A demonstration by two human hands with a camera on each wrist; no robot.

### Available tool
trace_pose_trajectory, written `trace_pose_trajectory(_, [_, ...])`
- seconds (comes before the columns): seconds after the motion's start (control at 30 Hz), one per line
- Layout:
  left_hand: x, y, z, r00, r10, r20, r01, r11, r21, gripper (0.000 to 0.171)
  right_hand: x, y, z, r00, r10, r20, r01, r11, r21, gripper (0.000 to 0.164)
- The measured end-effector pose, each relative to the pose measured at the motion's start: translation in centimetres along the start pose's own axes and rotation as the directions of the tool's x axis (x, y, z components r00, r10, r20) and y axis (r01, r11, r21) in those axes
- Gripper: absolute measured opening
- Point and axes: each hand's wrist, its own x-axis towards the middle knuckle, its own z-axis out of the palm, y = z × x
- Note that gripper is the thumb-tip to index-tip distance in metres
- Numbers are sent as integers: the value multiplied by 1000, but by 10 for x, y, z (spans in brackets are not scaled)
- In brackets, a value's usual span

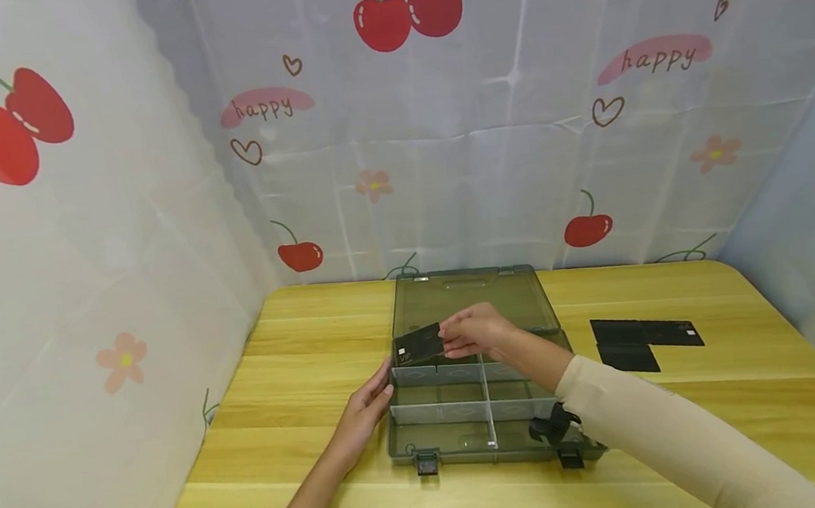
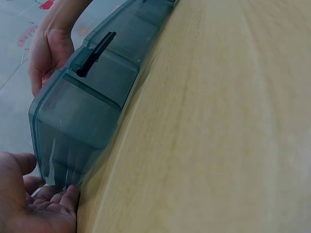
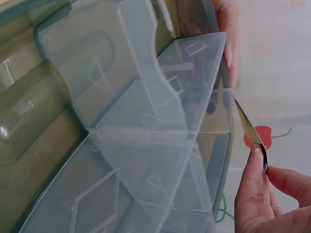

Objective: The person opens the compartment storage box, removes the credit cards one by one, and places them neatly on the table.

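A dark translucent plastic divider box (image 1: 443,434) lies on the table with its lid (image 1: 469,301) folded back. Clear dividers split its inside into several compartments. My right hand (image 1: 480,331) pinches a black VIP card (image 1: 418,345) by one end, above the far left compartment. In the right wrist view the card (image 3: 250,127) shows nearly edge-on between thumb and fingers. At the box's left side, my left hand (image 1: 365,410) rests with its fingers against the outer wall. The left wrist view shows that hand (image 2: 41,204) touching the box's corner, fingers bent.
Several black cards (image 1: 624,334) lie together on the wooden table (image 1: 743,417) to the right of the box. Two dark latches (image 1: 427,463) hang open at the box's front edge. A cherry-print curtain (image 1: 440,141) stands behind and at both sides.
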Motion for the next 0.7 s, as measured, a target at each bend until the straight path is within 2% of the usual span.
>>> trace_pose_trajectory(0.7, [0,1,0,1000,1,0,-1,1000,15,57,-14,-4,-15,1000,-21,-6,21,995,94,31])
